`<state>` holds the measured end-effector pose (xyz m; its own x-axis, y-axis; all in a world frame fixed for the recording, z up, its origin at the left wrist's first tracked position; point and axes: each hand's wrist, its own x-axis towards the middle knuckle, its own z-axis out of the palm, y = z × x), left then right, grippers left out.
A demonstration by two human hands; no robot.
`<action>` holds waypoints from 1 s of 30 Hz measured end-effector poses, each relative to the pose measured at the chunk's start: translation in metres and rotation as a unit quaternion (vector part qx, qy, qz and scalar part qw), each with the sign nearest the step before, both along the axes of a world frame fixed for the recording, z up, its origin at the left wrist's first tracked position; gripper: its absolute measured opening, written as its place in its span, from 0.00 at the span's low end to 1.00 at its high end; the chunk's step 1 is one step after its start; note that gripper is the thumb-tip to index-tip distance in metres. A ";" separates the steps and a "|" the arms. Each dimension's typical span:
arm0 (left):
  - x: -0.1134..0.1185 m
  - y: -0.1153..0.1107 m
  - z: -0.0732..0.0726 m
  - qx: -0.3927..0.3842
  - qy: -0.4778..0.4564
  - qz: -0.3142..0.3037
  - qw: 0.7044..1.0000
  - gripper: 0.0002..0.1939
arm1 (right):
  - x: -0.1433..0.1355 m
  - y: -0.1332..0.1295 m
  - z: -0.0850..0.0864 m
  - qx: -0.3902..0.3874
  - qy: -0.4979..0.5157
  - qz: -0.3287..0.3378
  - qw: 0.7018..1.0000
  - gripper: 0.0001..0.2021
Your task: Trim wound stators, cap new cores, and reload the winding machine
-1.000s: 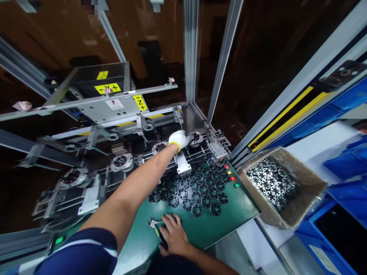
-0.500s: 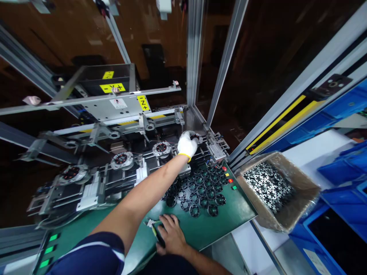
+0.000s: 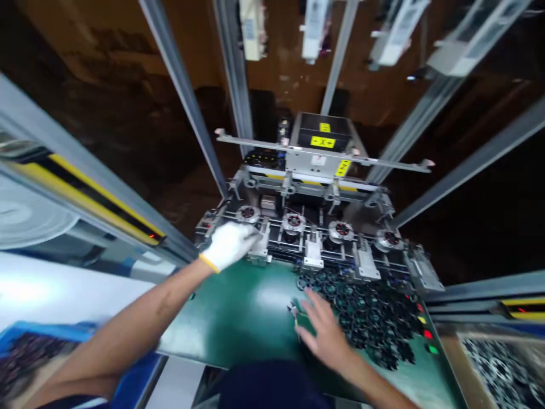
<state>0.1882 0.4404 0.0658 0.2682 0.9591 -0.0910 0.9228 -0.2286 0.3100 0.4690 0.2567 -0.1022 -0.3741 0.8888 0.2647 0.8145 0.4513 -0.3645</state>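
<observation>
My left hand (image 3: 232,244), in a white glove with a yellow cuff, is over the left end of the machine, beside a metal clamp block (image 3: 259,243) and just below the leftmost round fixture (image 3: 247,214). Its fingers point right; blur hides whether anything is between them. My bare right hand (image 3: 324,329) is above the green table (image 3: 238,312), fingers spread and holding nothing. Just left of it lie small cutters (image 3: 294,311) with yellow-green handles. Black ring parts (image 3: 361,312) lie in a pile right of that hand. Three more round fixtures (image 3: 293,222) stand along the machine.
Metal frame posts (image 3: 183,96) and yellow-black light barriers (image 3: 97,196) stand at the sides. A box (image 3: 468,369) of ring parts is at the lower right. At the lower left is a blue bin (image 3: 25,329) with dark parts. A crossbar (image 3: 255,143) runs above the fixtures.
The view has swung left. My gloved left hand has moved from the rightmost fixture to the leftmost one. My right hand has lifted off the cutters and its fingers have opened.
</observation>
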 end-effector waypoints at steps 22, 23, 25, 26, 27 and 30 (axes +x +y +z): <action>-0.020 0.138 -0.040 -0.155 0.096 0.034 0.983 0.18 | -0.007 0.316 0.090 -0.143 -0.192 0.119 0.963 0.19; -0.020 0.137 -0.040 -0.155 0.095 0.038 0.983 0.18 | -0.007 0.313 0.100 -0.134 -0.177 0.126 0.967 0.16; -0.019 0.136 -0.038 -0.152 0.092 0.049 0.983 0.17 | -0.008 0.299 0.121 -0.110 -0.143 0.148 0.972 0.10; -0.018 0.135 -0.036 -0.150 0.090 0.055 0.983 0.17 | -0.010 0.285 0.129 -0.096 -0.126 0.160 0.974 0.09; -0.016 0.135 -0.034 -0.147 0.086 0.062 0.983 0.17 | -0.012 0.266 0.135 -0.082 -0.109 0.170 0.976 0.08; -0.012 0.136 -0.019 -0.136 0.058 0.082 0.986 0.16 | -0.023 0.187 0.127 -0.049 -0.068 0.183 0.980 0.12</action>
<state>0.1763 0.5760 0.0472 0.0850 0.9244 -0.3718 0.9734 0.0026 0.2290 0.4457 0.4439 0.0246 -0.6981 0.7073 0.1116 0.6486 0.6906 -0.3200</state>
